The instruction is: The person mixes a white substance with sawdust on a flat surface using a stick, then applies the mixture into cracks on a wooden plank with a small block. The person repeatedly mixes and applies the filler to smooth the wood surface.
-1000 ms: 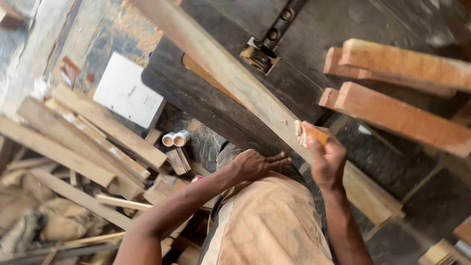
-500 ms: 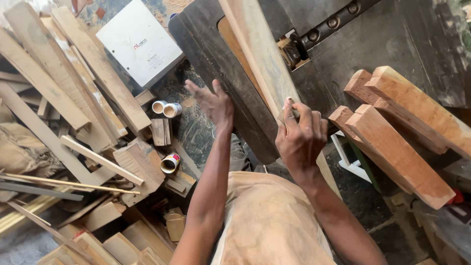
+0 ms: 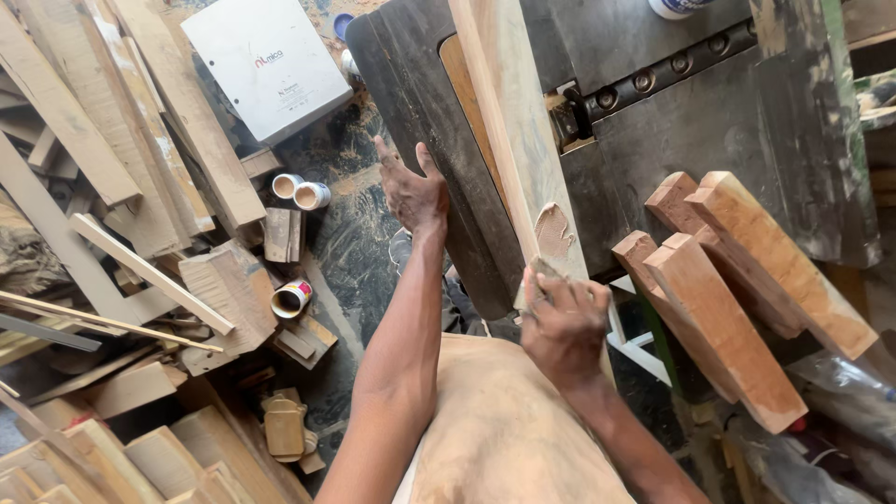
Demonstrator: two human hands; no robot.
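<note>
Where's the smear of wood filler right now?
In the head view, the filler smear sits on the long plank, just above the right hand.

Left hand (image 3: 412,191) raised, fingers spread, right hand (image 3: 563,322) curled closed

- A woodworking workshop is shown.
- Offcuts and planks (image 3: 112,140) are heaped in disorder on the floor at the left.
- A dark metal machine bench (image 3: 672,121) with a row of bolts is seen, a long wooden board (image 3: 513,131) lying on it.
- Thick reddish timber blocks (image 3: 737,289) are stacked at the right.
- Sawdust is spread over the floor (image 3: 345,233), among small tins (image 3: 291,299).
</note>
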